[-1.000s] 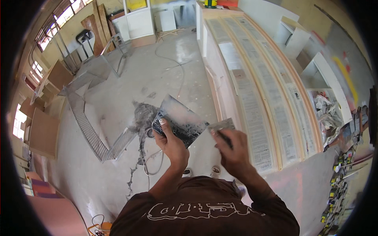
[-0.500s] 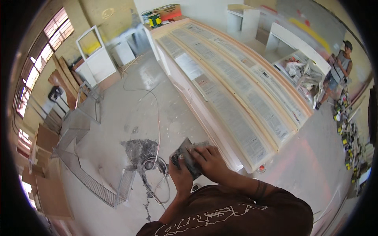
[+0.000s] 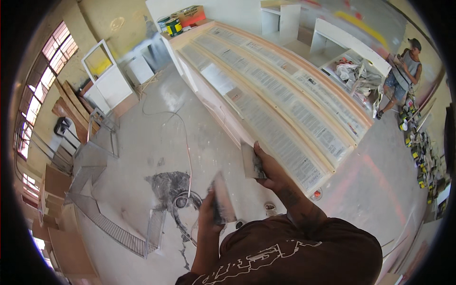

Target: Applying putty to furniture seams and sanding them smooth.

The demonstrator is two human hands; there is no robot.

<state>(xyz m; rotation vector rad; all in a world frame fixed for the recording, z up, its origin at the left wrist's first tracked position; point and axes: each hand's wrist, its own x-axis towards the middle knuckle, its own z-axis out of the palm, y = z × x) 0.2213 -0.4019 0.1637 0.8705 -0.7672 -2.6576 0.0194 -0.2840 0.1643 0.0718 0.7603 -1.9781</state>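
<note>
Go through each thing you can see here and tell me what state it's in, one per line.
Left hand: gripping a flat trowel, blade tilted on edge.
Right hand: holding a putty knife, blade smeared grey.
Long panel: lying flat, covered with newspaper sheets.
Cable: loose on the floor, coiled near the dark patch.
Floor: dusty, one dark stained patch.
Cans: upright at the panel's far end.
</note>
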